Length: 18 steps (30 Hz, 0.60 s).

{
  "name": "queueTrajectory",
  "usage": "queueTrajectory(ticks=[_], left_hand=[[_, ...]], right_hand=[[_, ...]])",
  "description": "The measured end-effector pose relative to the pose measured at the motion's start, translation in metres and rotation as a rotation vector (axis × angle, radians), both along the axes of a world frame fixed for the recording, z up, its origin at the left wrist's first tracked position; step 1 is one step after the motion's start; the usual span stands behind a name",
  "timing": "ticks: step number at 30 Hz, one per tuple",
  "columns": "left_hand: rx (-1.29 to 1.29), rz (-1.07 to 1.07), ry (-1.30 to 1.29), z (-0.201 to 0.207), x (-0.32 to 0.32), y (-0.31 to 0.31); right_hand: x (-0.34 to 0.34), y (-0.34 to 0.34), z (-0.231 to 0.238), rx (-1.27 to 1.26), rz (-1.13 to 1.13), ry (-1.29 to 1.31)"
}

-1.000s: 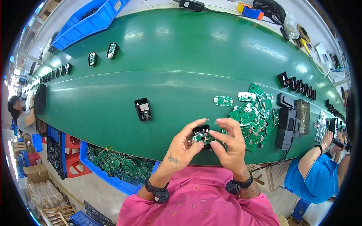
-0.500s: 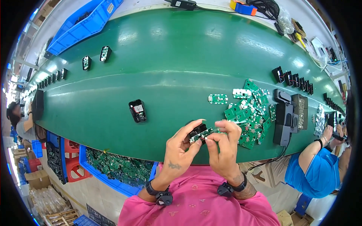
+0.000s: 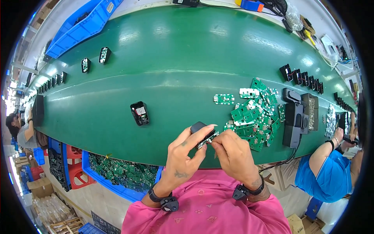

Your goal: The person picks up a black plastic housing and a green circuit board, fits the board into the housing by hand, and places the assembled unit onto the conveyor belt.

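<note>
Close to the table's front edge, my left hand [image 3: 180,158] grips a small black plastic housing [image 3: 198,127], which is tilted with its back up. A green circuit board [image 3: 209,139] sits at its lower side, edge toward me. My right hand [image 3: 237,154] is pinched at the board's right end; what its fingertips hold is hidden. Just right of my hands spreads a pile of green circuit boards [image 3: 251,115]. One separate board [image 3: 223,99] lies at its left. Another black housing [image 3: 140,114], with a pale part and a red wire inside, lies further left.
A grey device with a cable [image 3: 291,124] stands right of the pile, beside a bin of small parts [image 3: 310,113]. Black housings [image 3: 300,80] line the far right. A blue crate [image 3: 80,29] stands far left; a blue tub of boards [image 3: 120,171] is below. Co-workers sit at both sides.
The black housing has tipped over so its back now shows. My right hand's fingers have curled in and closed at the board's end, where the other fingers were raised before.
</note>
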State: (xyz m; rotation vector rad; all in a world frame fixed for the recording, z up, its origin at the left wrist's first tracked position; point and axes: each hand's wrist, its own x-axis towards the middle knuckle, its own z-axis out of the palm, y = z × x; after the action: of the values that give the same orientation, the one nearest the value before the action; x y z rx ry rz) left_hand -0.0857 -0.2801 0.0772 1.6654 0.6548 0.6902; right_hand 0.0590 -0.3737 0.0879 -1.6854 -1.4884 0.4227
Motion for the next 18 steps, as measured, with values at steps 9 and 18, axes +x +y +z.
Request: queueTrajectory(ticks=[9, 18], left_hand=[[0.148, 0.045, 0.133, -0.003, 0.004, -0.006], [-0.563, -0.023, -0.089, -0.010, -0.006, 0.007]], right_hand=[[-0.010, 0.004, -0.017, -0.015, -0.063, -0.192], [-0.001, 0.001, -0.034, -0.249, -0.231, 0.778]])
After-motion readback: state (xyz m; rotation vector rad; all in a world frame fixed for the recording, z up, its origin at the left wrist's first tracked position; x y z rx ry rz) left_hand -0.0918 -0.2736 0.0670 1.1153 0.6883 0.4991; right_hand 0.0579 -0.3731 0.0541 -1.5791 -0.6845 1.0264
